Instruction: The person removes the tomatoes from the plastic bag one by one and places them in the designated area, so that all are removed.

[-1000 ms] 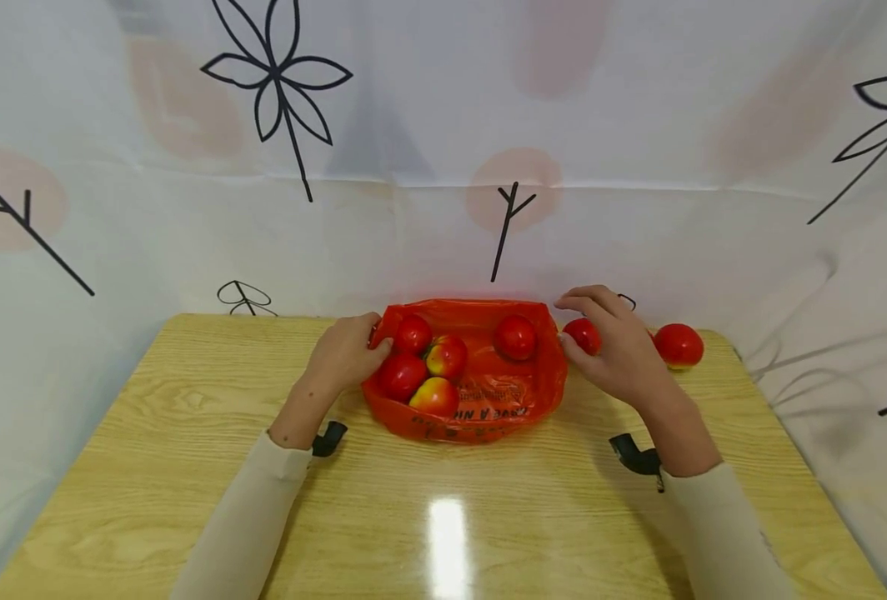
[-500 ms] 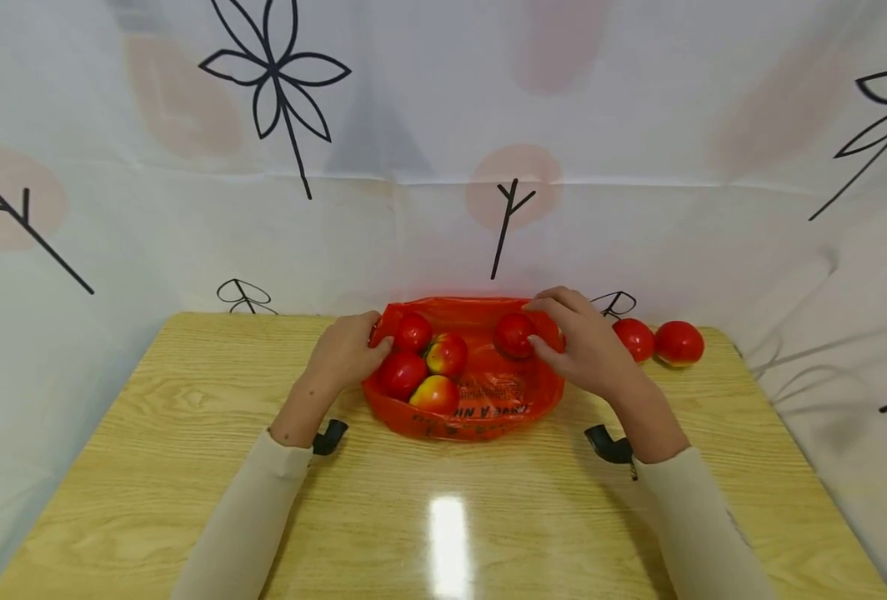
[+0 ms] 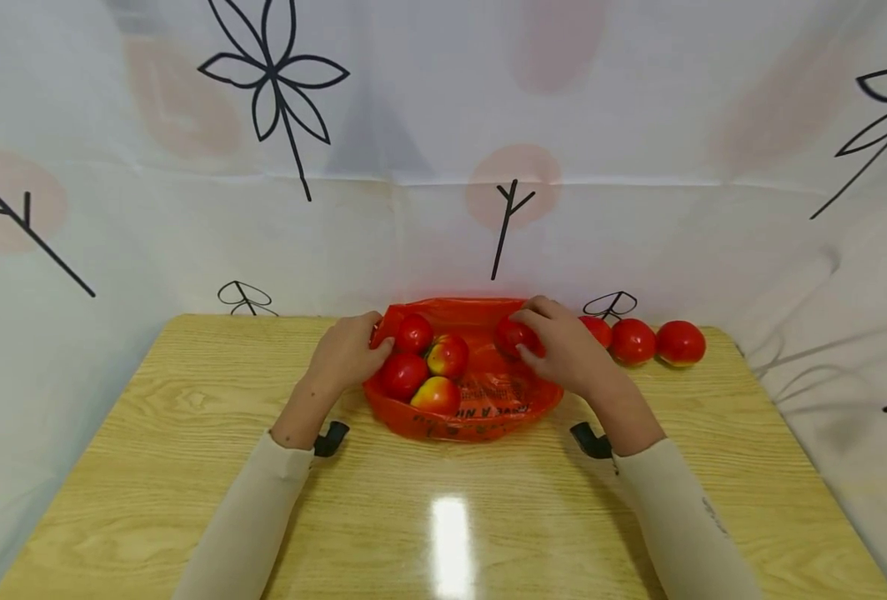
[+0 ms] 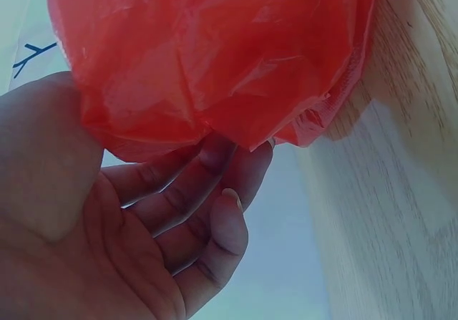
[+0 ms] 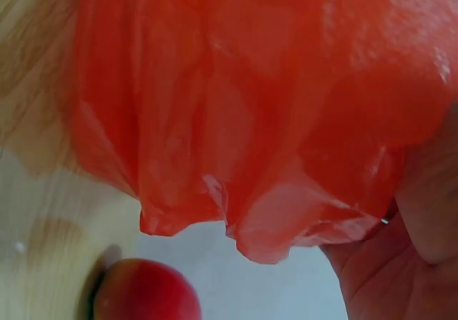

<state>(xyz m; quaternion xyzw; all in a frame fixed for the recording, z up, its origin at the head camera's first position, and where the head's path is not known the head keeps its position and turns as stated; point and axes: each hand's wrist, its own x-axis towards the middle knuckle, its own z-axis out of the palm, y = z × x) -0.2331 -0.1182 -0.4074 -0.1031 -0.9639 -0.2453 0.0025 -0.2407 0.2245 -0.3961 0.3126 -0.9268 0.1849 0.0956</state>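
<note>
gaping wide, the thin red bag (image 3: 481, 429) sat near the back of the wooden tabletop (image 3: 218, 467), close to the cloth (image 3: 368, 225) with drawings on it. inside the bag, a bunch of four fruits (image 3: 403, 375) lay on the left, and a lone red fruit (image 3: 513, 333) sat on the right.

the left hand (image 3: 344, 354) pinched the bag's left edge, with its thumb on the inner side. the right hand (image 3: 567, 350) bent its fingers over the right edge, close to the lone red fruit. the bag hid the fingertips in the right wrist view, so there was no way to tell if they held bag, fruit or nothing.

the step in hand looked like minding the bag by both its sides. to do that well, the left hand needed a snug but soft pinch, as such thin plastic could rip. both sides had to stay level, since a tilt could make the round fruits roll into a heap.

outside, three mostly red fruits (image 3: 633, 342) stood in a row just past the right hand, so a careless bump there could have sent them rolling.
</note>
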